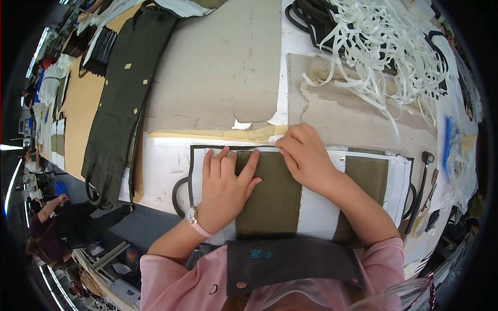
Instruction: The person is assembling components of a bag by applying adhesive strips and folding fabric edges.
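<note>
A flat fabric bag piece (267, 197) with olive and white bands, dark edging and black loop handles at both ends lies in front of me. My left hand (224, 181), a pink-strapped watch on its wrist, rests on it palm down. Its fingers are spread, their tips along the far edge. At that same edge, right of the middle, my right hand (306, 158) has its fingers curled and thumb and forefinger pressed together. Whatever the pinch holds is hidden under the fingers.
A heap of white strips (384, 52) covers the back right. Dark fabric bags (122, 103) are stacked on the left. A hammer (424, 173) lies to the right, near a blue-and-clear plastic bag (456, 150). Worn grey board (218, 62) covers the far table. Another person (57, 228) stands far left.
</note>
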A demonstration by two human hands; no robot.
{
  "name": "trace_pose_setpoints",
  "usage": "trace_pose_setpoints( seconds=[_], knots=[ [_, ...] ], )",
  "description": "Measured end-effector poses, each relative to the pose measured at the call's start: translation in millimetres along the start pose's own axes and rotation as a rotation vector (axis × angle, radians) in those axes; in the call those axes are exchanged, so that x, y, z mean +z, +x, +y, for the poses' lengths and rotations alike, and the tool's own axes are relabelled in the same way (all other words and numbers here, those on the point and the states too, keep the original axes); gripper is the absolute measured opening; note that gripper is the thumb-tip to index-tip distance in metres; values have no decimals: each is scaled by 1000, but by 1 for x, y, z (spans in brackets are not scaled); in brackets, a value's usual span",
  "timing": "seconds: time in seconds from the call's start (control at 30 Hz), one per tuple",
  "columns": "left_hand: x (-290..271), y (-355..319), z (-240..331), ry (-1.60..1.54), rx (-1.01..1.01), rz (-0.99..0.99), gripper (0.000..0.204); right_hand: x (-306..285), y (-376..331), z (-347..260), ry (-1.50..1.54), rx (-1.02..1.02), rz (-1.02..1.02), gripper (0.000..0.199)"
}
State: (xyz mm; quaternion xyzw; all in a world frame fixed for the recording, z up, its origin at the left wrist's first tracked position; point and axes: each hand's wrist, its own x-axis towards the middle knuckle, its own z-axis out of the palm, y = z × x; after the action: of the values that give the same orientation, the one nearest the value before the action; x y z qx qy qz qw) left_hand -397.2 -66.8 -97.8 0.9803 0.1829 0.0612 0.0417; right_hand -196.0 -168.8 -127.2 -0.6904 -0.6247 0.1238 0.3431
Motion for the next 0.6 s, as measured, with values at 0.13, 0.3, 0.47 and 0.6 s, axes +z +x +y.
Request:
trace_pose_setpoints(
  seconds=[0.13,0.3,0.47,0.6],
  knots=[
    [-2,-1,-1,3,-6,-7,56,-4,-5,4,1,-151,-25,26],
    [-2,-1,-2,6,-5,-21,57,-1,0,-3,-45,-149,5,22],
    [0,-2,-2,1,-11,-35,56,0,-2,0,-5,-149,-4,21],
    [6,-5,-4,-55,-23,21,55,-3,-3,-1,-78,-213,-57,22]
  ],
)
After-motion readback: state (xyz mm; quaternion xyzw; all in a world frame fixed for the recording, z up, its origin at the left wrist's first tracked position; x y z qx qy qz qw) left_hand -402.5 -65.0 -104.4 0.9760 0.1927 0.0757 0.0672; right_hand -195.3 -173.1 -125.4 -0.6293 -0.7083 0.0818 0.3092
